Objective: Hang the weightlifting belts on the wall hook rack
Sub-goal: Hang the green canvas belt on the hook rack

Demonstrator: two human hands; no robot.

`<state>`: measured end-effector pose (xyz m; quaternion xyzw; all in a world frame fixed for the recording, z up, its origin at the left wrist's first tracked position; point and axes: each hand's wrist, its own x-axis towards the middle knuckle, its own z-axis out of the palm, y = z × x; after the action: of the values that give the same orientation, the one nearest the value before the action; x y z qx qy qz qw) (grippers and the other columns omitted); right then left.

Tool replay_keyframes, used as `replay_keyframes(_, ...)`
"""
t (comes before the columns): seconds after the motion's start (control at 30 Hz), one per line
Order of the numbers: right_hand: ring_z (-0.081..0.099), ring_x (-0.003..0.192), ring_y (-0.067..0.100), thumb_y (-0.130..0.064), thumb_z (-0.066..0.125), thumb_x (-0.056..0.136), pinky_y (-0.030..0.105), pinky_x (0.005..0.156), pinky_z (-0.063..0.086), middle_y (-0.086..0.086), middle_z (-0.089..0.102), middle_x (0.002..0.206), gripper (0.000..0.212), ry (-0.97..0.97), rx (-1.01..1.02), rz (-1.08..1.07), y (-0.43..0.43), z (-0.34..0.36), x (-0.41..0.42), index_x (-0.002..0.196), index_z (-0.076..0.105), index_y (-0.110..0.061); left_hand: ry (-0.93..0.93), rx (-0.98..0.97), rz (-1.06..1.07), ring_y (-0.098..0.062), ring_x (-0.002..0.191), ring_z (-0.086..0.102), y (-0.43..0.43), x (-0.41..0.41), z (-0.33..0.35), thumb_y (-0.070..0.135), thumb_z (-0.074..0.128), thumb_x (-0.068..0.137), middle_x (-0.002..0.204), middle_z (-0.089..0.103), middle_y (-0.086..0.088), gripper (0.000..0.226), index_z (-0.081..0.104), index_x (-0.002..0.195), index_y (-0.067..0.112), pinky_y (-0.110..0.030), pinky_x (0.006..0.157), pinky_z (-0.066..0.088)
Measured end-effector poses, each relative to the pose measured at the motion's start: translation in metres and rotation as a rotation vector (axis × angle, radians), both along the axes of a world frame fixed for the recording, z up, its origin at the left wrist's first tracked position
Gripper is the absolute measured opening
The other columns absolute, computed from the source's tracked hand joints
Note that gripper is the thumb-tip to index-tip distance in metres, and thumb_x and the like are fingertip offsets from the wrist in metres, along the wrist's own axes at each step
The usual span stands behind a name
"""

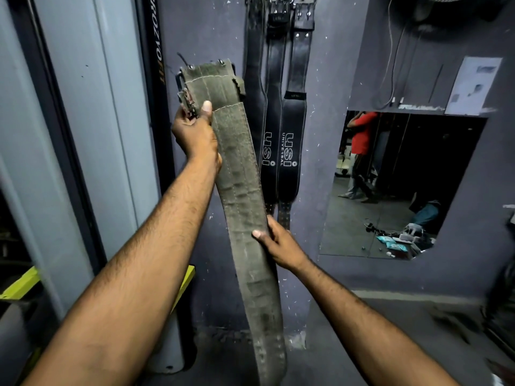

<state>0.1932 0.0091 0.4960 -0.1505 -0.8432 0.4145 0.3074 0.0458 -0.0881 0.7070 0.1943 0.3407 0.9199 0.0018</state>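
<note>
A worn olive-green weightlifting belt is held up lengthwise in front of the purple wall. My left hand grips it near the top, just under the buckle end. My right hand holds its right edge lower down, thumb on the front. The belt's tail runs down out of the frame's bottom. Behind it, three black leather belts hang side by side from the hook rack at the very top edge; two show white "USI" lettering. The green belt's top is well below the rack.
A grey machine column and a black post with lettering stand at the left. A wall mirror at the right reflects a person in red and items on the floor. Yellow frame parts sit low left.
</note>
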Motion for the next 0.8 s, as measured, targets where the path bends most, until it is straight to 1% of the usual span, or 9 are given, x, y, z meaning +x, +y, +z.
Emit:
replay_keyframes(0.13,0.061,0.12,0.008,-0.036,0.058,0.099,0.028,0.103,0.049,-0.007,0.065,0.13,0.038,0.022,-0.017,0.009,-0.004,-0.006,0.005,0.135,0.053,-0.027,0.001,0.001,0.003,-0.016,0.089,0.068,-0.002,-0.002,0.0,0.003,0.073,0.083,0.095,0.074,-0.001,0.017,0.069,0.096,0.014,-0.042,0.096,0.056)
replay_keyframes(0.23,0.065,0.116,0.013,-0.035,0.066,0.094,0.033,0.099,0.055,-0.004,0.065,0.128,0.042,-0.205,-0.098,0.149,0.0,-0.026,0.015,0.133,0.055,-0.026,0.012,0.007,0.004,-0.012,0.085,0.068,-0.005,-0.008,0.006,0.002,0.073,0.082,0.091,0.074,0.003,0.026,0.069,0.108,0.004,-0.035,0.089,0.057)
replay_keyframes(0.3,0.068,0.107,0.02,-0.032,0.066,0.095,0.043,0.092,0.059,0.0,0.069,0.118,0.03,-0.365,-0.165,0.185,0.004,-0.042,0.02,0.123,0.062,-0.022,0.025,-0.02,-0.013,-0.011,0.084,0.069,-0.007,-0.011,0.009,0.004,0.073,0.083,0.092,0.074,0.003,0.027,0.068,0.109,0.002,-0.03,0.084,0.058)
replay_keyframes(0.4,0.069,0.105,0.023,-0.029,0.066,0.095,0.047,0.093,0.058,0.002,0.07,0.112,0.022,-0.408,-0.264,0.217,0.005,-0.042,0.015,0.114,0.066,-0.018,0.017,-0.023,-0.058,-0.025,0.1,0.072,-0.007,-0.013,0.011,0.007,0.075,0.082,0.106,0.075,-0.009,0.029,0.068,0.109,0.004,-0.043,0.097,0.056)
replay_keyframes(0.5,0.072,0.09,0.016,-0.03,0.066,0.095,0.042,0.083,0.062,0.003,0.073,0.101,0.013,-0.266,-0.258,0.196,0.0,-0.004,0.003,0.101,0.069,-0.018,0.024,-0.032,-0.102,-0.031,0.105,0.071,-0.005,-0.012,0.01,0.008,0.075,0.081,0.107,0.075,-0.012,0.026,0.067,0.106,0.008,-0.053,0.097,0.054)
replay_keyframes(0.6,0.07,0.081,0.0,-0.019,0.062,0.098,0.02,0.073,0.057,-0.002,0.072,0.096,0.012,0.004,-0.229,0.15,-0.01,0.073,-0.013,0.106,0.068,-0.012,0.102,-0.056,-0.163,-0.02,0.09,0.072,-0.002,-0.001,0.009,0.005,0.071,0.086,0.091,0.076,0.001,0.016,0.067,0.099,0.014,-0.048,0.092,0.057)
replay_keyframes(0.63,0.07,0.084,0.0,-0.019,0.063,0.097,0.02,0.077,0.058,-0.001,0.072,0.099,0.016,0.11,-0.204,0.117,-0.013,0.1,-0.018,0.11,0.067,-0.01,0.129,-0.062,-0.19,-0.019,0.087,0.072,0.0,0.004,0.009,0.004,0.07,0.087,0.088,0.076,0.003,0.016,0.066,0.098,0.015,-0.047,0.089,0.059)
replay_keyframes(0.73,0.071,0.102,0.013,-0.039,0.07,0.091,0.039,0.096,0.057,0.001,0.073,0.114,0.036,0.341,-0.147,0.0,-0.018,0.166,-0.03,0.117,0.064,-0.016,0.203,-0.068,-0.278,-0.021,0.085,0.072,-0.001,0.019,0.006,0.001,0.066,0.089,0.089,0.075,-0.001,0.016,0.064,0.098,0.014,-0.044,0.084,0.06)
replay_keyframes(0.8,0.07,0.109,0.015,-0.039,0.07,0.09,0.04,0.1,0.055,0.002,0.072,0.119,0.042,0.414,-0.128,-0.005,-0.02,0.188,-0.032,0.124,0.061,-0.016,0.275,-0.066,-0.318,-0.02,0.087,0.072,-0.003,0.023,0.005,0.0,0.063,0.09,0.089,0.076,-0.001,0.016,0.065,0.097,0.015,-0.043,0.086,0.059)
